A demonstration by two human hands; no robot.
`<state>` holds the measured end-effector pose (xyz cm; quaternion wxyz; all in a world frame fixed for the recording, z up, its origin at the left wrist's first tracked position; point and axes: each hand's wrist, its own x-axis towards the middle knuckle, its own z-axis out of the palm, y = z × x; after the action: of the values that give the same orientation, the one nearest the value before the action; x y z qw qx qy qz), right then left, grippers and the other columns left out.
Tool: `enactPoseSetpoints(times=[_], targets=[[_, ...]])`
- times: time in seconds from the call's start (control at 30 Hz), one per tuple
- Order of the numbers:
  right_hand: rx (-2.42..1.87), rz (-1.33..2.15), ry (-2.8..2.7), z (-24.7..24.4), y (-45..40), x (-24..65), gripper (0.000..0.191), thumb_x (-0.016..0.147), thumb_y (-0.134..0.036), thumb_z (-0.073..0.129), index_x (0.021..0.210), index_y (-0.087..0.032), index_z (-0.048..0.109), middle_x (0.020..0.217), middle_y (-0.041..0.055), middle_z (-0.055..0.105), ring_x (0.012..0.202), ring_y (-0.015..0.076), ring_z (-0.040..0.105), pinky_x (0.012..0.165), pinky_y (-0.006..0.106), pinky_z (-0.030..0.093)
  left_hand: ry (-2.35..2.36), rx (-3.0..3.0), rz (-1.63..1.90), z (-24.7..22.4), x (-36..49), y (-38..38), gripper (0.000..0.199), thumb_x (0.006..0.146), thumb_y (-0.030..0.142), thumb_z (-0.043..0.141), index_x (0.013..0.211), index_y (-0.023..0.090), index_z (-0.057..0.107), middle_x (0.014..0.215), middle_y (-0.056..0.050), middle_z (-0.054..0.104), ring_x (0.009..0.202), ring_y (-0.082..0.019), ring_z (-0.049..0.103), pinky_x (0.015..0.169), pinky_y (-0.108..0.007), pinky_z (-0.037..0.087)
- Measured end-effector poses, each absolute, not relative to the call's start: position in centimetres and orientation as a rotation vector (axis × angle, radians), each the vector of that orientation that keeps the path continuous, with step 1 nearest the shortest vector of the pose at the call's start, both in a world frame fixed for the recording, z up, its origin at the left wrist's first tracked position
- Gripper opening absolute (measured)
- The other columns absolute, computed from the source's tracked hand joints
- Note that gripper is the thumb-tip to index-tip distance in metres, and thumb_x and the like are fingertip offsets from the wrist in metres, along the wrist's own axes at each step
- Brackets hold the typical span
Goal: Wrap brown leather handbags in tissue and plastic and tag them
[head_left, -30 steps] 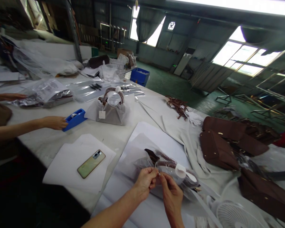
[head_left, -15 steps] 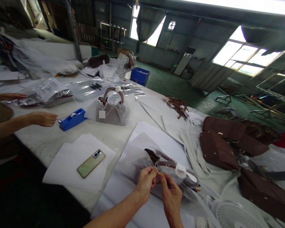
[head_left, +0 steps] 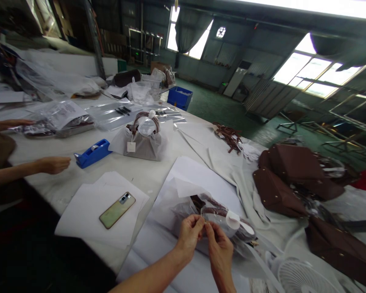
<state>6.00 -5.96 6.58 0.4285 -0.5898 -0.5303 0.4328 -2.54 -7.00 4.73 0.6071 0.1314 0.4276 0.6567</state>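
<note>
Side by side over a wrapped handbag (head_left: 216, 209), my left hand (head_left: 190, 234) and my right hand (head_left: 218, 242) meet with pinched fingertips. A thin white loop of string rises from the left fingertips beside the bag's brown handle. What the right fingertips pinch is too small to make out. Translucent wrapping surrounds the bag, which lies on white sheets (head_left: 189, 173). Round white pieces are wrapped on its handles. Farther back stands another wrapped handbag (head_left: 144, 142) with a square white tag (head_left: 131, 147).
A phone (head_left: 117, 210) lies on papers (head_left: 79, 211) at left. Behind it is a blue tape dispenser (head_left: 93, 154), near another person's hand (head_left: 55, 165). Brown bags (head_left: 277, 193) and a white fan (head_left: 305, 276) are at right; brown straps (head_left: 228, 136) lie at the far edge.
My hands have barely moved and remain together. The wrapping by the bag's opening has shifted. At right, a brown bag sits higher and differently in the pile. The other person's near hand moved slightly left.
</note>
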Motion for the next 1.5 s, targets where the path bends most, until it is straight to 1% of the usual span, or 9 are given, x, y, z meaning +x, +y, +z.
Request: enactPoseSetpoints(times=[0.17, 0.33, 0.63, 0.73, 0.9, 1.0, 1.23, 1.4, 1.5], targets=[[-1.488, 1.113, -1.328, 6.7, -5.9, 6.2, 0.040, 0.069, -0.053, 0.070, 0.083, -0.016, 0.071, 0.079, 0.0056, 0.072, 0.077, 0.0227, 0.064, 0.073, 0.032, 0.053, 1.009, 0.398, 1.489, 4.2, -2.9, -6.8, 0.056, 0.069, 0.071, 0.063, 0.075, 0.017, 0.048, 0.052, 0.007, 0.042, 0.048, -0.006, 0.035, 0.047, -0.021, 0.029], [-1.513, 1.124, -1.358, 6.3, -5.4, 6.6, 0.043, 0.069, -0.055, 0.070, 0.085, -0.016, 0.071, 0.082, 0.0064, 0.072, 0.080, 0.0240, 0.065, 0.078, 0.034, 0.052, 1.055, 0.522, 1.427, 3.7, -3.2, -6.7, 0.055, 0.075, 0.074, 0.053, 0.073, 0.019, 0.046, 0.049, 0.008, 0.041, 0.044, -0.007, 0.035, 0.045, -0.022, 0.028], [-1.465, 1.204, -1.405, 6.4, -4.9, 7.0, 0.045, 0.068, -0.058, 0.072, 0.084, -0.015, 0.072, 0.079, 0.0075, 0.074, 0.075, 0.0242, 0.065, 0.075, 0.035, 0.053, 1.182, 0.718, 1.388, 3.8, -4.1, -6.6, 0.046, 0.079, 0.063, 0.056, 0.069, 0.018, 0.051, 0.052, 0.004, 0.048, 0.047, -0.009, 0.041, 0.048, -0.024, 0.031], [-1.464, 1.224, -1.424, 6.6, -4.7, 7.2, 0.046, 0.066, -0.058, 0.073, 0.083, -0.015, 0.073, 0.078, 0.0076, 0.074, 0.075, 0.0249, 0.066, 0.074, 0.035, 0.053, 1.197, 0.726, 1.406, 4.1, -4.6, -6.6, 0.043, 0.076, 0.058, 0.064, 0.067, 0.017, 0.054, 0.055, 0.004, 0.051, 0.052, -0.008, 0.043, 0.053, -0.023, 0.031], [-1.449, 1.237, -1.446, 7.0, -4.6, 7.5, 0.040, 0.066, -0.055, 0.075, 0.078, -0.016, 0.075, 0.077, 0.0068, 0.074, 0.077, 0.0249, 0.065, 0.075, 0.034, 0.051, 1.103, 0.586, 1.350, 4.3, -4.7, -6.3, 0.051, 0.066, 0.066, 0.068, 0.070, 0.017, 0.053, 0.050, 0.004, 0.050, 0.044, -0.008, 0.042, 0.047, -0.023, 0.030], [-1.414, 1.330, -1.357, 7.1, -4.6, 7.4, 0.039, 0.064, -0.053, 0.077, 0.077, -0.016, 0.075, 0.077, 0.0066, 0.074, 0.077, 0.0241, 0.064, 0.075, 0.033, 0.050, 1.045, 0.519, 1.327, 4.3, -4.8, -6.3, 0.053, 0.061, 0.065, 0.072, 0.069, 0.016, 0.053, 0.049, 0.004, 0.050, 0.043, -0.007, 0.041, 0.045, -0.022, 0.030], [-1.367, 1.494, -1.169, 6.8, -4.5, 6.9, 0.041, 0.057, -0.050, 0.084, 0.075, -0.014, 0.075, 0.072, 0.0069, 0.072, 0.070, 0.0217, 0.063, 0.071, 0.033, 0.051, 0.962, 0.441, 1.312, 4.1, -5.0, -6.3, 0.055, 0.055, 0.062, 0.080, 0.067, 0.015, 0.053, 0.046, 0.006, 0.048, 0.039, -0.004, 0.036, 0.041, -0.020, 0.024], [-1.332, 1.530, -1.179, 7.0, -4.4, 6.8, 0.040, 0.058, -0.051, 0.083, 0.069, -0.014, 0.073, 0.068, 0.0067, 0.071, 0.066, 0.0212, 0.062, 0.066, 0.033, 0.051, 0.934, 0.446, 1.292, 4.0, -5.3, -6.1, 0.056, 0.053, 0.061, 0.082, 0.066, 0.015, 0.052, 0.053, 0.001, 0.057, 0.039, -0.004, 0.040, 0.041, -0.020, 0.024], [-1.343, 1.525, -1.227, 7.3, -4.6, 6.6, 0.042, 0.059, -0.053, 0.081, 0.071, -0.014, 0.074, 0.068, 0.0075, 0.071, 0.066, 0.0222, 0.063, 0.067, 0.034, 0.051, 0.902, 0.465, 1.252, 4.1, -5.7, -6.0, 0.056, 0.052, 0.059, 0.083, 0.065, 0.016, 0.049, 0.049, 0.004, 0.053, 0.040, -0.005, 0.041, 0.042, -0.020, 0.024]])
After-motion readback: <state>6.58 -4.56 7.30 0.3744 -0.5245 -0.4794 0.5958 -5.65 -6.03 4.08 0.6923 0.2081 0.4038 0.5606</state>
